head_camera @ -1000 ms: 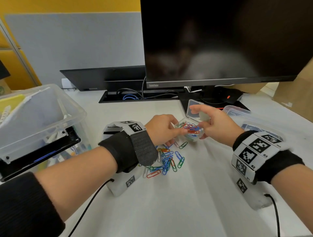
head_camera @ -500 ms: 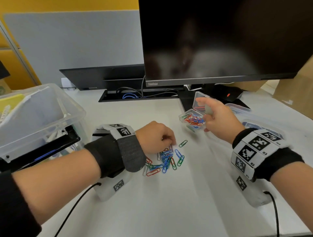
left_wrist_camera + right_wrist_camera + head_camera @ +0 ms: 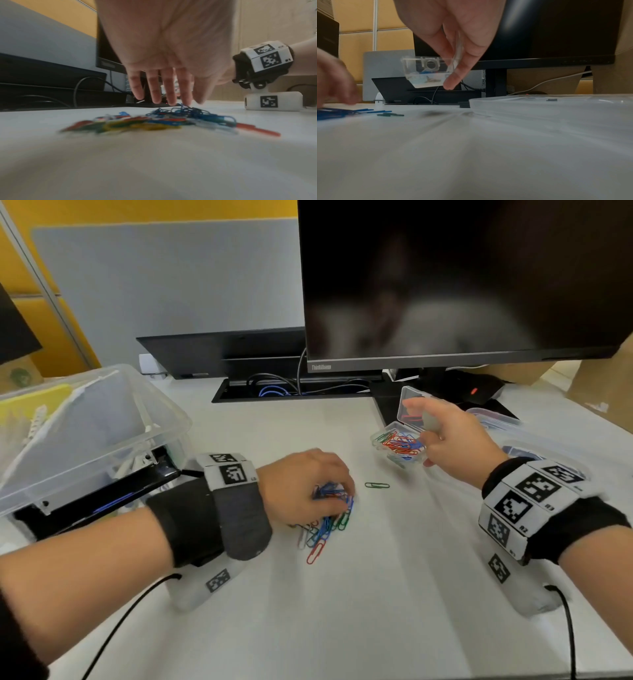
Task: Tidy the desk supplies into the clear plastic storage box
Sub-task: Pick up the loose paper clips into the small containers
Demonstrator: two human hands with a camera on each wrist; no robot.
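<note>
head view: the left hand (image 3: 305, 486) sits knuckles-up on the heap of coloured wire paper clips (image 3: 325, 525) on the white worktop (image 3: 376, 611), fingers bent down over a bunch of blue ones; the right hand (image 3: 455, 440) pinches the small clear hinged plastic case (image 3: 399, 445), lid up and part filled with clips, held tilted above the worktop. a lone green paper clip (image 3: 376, 485) lies between heap and case. the large clear plastic storage box (image 3: 102, 433) stands well apart at the left edge, holding other supplies. left wrist view: the fingers (image 3: 155, 88) hang almost straight, tips touching the top of the heap (image 3: 154, 121); nothing is gripped that i can see. right wrist view: thumb and fingers (image 3: 452, 75) clamp the case (image 3: 426, 73) by one side, clear of the worktop, beside a flat clear plastic lid (image 3: 556, 105). the risk, i judge: a loose grab sheds tangled clips short of the case, and the one-sided hold may let the tilted case spill.
</note>
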